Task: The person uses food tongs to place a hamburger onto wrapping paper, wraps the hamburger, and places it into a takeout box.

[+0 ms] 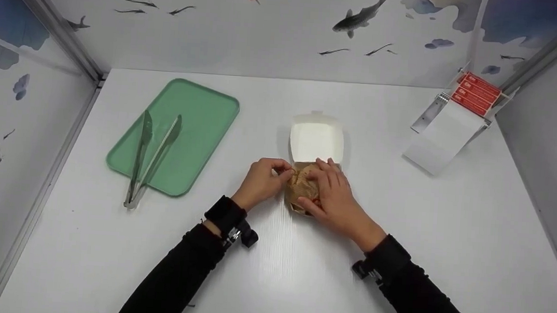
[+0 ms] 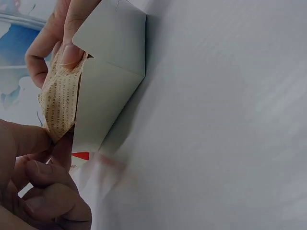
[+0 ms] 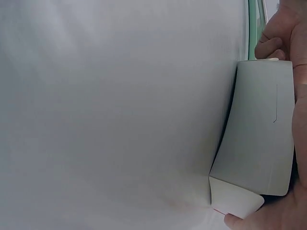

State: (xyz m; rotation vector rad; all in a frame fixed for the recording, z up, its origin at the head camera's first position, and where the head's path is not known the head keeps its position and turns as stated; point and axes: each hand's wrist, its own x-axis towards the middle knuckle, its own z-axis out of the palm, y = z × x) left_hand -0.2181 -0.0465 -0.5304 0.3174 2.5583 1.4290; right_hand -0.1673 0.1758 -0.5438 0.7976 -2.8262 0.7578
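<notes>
A small clamshell box (image 1: 317, 138) stands on the table with its lid folded back, away from the person. In its base lies a bundle in brown printed paper (image 1: 304, 186); what the paper wraps is hidden. My left hand (image 1: 266, 180) pinches the paper's edge at the box's left side, between thumb and fingertips in the left wrist view. Across the right of the bundle lies my right hand (image 1: 338, 199), its fingers spread and resting on the paper. In the right wrist view the right thumb touches a corner flap (image 3: 235, 197) of the box.
At the left is a green tray (image 1: 202, 132) with metal tongs (image 1: 145, 129) lying across it, their joined end over the near edge. A slanted holder (image 1: 447, 130) with red-and-white printed cartons (image 1: 476, 93) stands at the back right. Printed wall panels (image 1: 266, 39) border the table.
</notes>
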